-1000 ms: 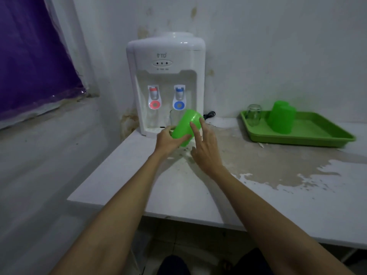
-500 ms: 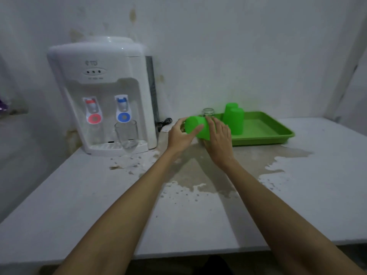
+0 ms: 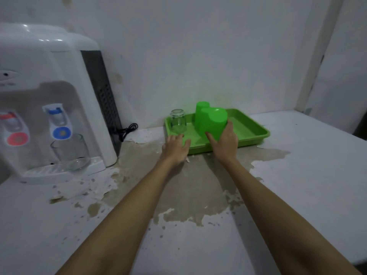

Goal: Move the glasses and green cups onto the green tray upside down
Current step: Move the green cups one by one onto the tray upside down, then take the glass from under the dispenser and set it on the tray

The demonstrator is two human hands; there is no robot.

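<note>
My right hand (image 3: 224, 142) grips a green cup (image 3: 215, 123) upside down over the front of the green tray (image 3: 252, 132). Behind it on the tray stand more green cups (image 3: 201, 114), inverted and partly hidden. A clear glass (image 3: 178, 121) stands upside down at the tray's left end. My left hand (image 3: 175, 148) holds nothing, fingers spread, its tips at the tray's front left rim. Another clear glass (image 3: 69, 150) stands upright on the drip tray of the water dispenser (image 3: 49, 96), under the blue tap.
The white table (image 3: 297, 185) has a large worn brown patch in front of the tray. A black cord (image 3: 127, 132) lies by the dispenser's right side. The wall runs close behind the tray.
Both hands carried the green cup rightward from near the dispenser to the tray and turned it upside down. My left hand let go of it; the view swung right.
</note>
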